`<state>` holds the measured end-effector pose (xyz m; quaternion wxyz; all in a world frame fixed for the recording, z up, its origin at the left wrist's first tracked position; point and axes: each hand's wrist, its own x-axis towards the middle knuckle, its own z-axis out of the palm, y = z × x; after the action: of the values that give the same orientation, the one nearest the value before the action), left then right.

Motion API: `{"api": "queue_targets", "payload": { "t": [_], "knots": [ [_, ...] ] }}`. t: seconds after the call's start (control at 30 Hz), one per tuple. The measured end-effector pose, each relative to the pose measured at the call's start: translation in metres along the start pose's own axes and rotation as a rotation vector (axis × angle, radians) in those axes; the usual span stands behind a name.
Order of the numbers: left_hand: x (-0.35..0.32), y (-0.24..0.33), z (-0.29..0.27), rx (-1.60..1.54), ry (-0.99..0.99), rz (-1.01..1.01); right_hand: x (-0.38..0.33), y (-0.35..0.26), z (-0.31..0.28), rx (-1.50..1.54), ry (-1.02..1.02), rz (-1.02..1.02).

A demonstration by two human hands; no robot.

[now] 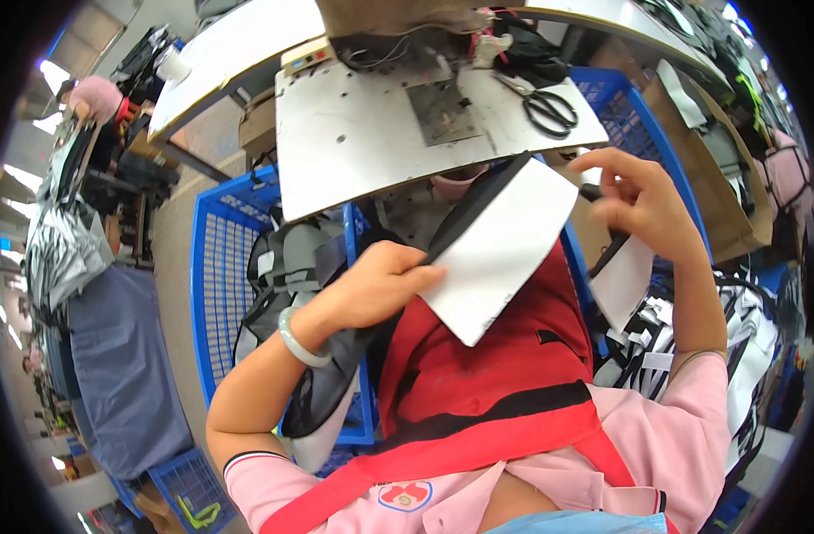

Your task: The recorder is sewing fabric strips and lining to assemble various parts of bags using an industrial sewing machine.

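Note:
My left hand (380, 287) pinches a flat white panel (505, 254) near its lower left corner, the thumb lying on top. A black strip (478, 206) runs along the panel's left edge. The panel is tilted over my red apron (514, 329), just in front of the sewing table (362, 160). To its right is my right hand (636, 203), raised with bent fingers. A smaller white piece with a black edge (625, 283) hangs below these fingers and appears held by them; the exact grip is partly hidden.
Black-handled scissors (549, 111) lie on the table's right side beside the sewing machine (398, 36). Blue baskets (213, 267) stand on both sides, the left one with grey and black pieces. A cardboard box (736, 205) and bundled white-and-black strips (656, 343) are at right.

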<state>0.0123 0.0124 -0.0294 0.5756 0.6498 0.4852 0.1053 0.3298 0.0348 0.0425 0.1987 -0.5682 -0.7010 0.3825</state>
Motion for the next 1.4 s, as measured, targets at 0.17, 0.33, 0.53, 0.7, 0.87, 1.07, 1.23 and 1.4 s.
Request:
{"api": "queue_targets", "payload": {
  "t": [0.17, 0.33, 0.53, 0.7, 0.87, 1.07, 1.23, 1.4],
  "knots": [
    [0.022, 0.075, 0.021, -0.089, -0.243, 0.241, -0.014, -0.038, 0.008, -0.32, -0.158, -0.549],
    [0.026, 0.1, 0.005, -0.132, -0.338, 0.322, 0.007, -0.018, -0.009, -0.326, -0.062, -0.611],
    [0.052, 0.059, -0.003, 0.488, 0.174, 0.525, 0.046, 0.015, 0.011, -0.321, -0.309, -0.277],
    [0.077, 0.031, -0.025, 0.041, 0.168, 0.238, 0.075, 0.031, 0.013, -0.149, -0.207, -0.365],
    [0.099, 0.025, -0.051, -0.229, 0.14, 0.182, 0.105, 0.031, 0.005, -0.042, -0.305, -0.214],
    [0.134, 0.025, -0.078, -0.214, 0.249, 0.221, 0.144, 0.031, -0.005, -0.012, -0.226, -0.195],
    [0.159, 0.02, -0.088, -0.296, 0.246, 0.189, 0.165, 0.031, -0.008, -0.06, -0.253, -0.097],
    [0.172, 0.012, -0.089, -0.333, 0.264, 0.199, 0.176, 0.039, -0.005, -0.033, -0.19, -0.063]
  ]
}}
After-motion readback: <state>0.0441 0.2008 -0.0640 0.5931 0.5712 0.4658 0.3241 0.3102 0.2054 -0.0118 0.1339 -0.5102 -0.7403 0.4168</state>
